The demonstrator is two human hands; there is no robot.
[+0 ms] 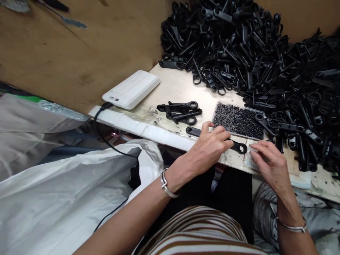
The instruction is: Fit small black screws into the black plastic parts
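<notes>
Black handle [236, 145] under left fingers [220, 136]

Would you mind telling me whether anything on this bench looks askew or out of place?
The white power bank sits skewed at the bench corner, one end overhanging the edge, its cable dangling. The heap of black parts sprawls loosely.

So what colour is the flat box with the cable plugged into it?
White; the flat box shows clearly in the head view, with a black cable.

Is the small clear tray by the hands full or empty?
Full: the tray is covered edge to edge with tiny black pieces, lidless, beside the left hand.
</notes>
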